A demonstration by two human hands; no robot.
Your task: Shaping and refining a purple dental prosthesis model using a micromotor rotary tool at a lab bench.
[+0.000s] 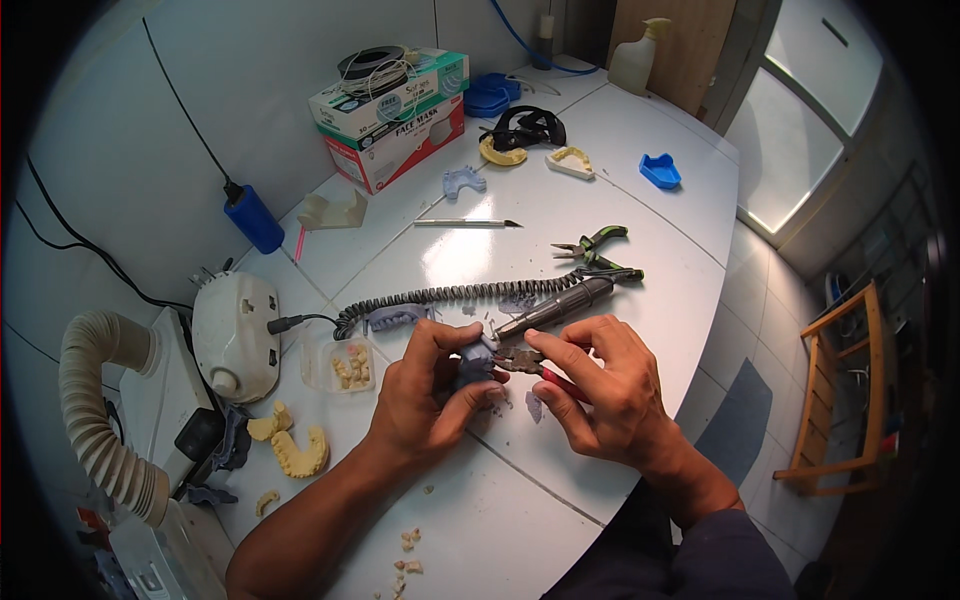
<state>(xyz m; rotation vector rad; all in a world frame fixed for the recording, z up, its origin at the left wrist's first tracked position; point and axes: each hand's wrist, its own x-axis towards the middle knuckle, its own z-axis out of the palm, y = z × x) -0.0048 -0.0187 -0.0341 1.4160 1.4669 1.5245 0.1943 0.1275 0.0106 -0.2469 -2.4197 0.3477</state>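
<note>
Nearby, handpiece (pixel 562 304) beside right hand (pixel 612 388).

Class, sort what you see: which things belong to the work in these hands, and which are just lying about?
In the work:
- blue-grey mould, in the left hand
- red pliers, in the right hand

Just lying about, it seems:
- handpiece, near but unheld
- green pliers
- knife
- boxes
- spray bottle

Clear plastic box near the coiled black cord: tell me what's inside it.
The clear plastic box holds a heap of small cream tooth-like pieces. The upper ones cover whatever lies beneath, so the bottom of the heap cannot be seen.
</note>
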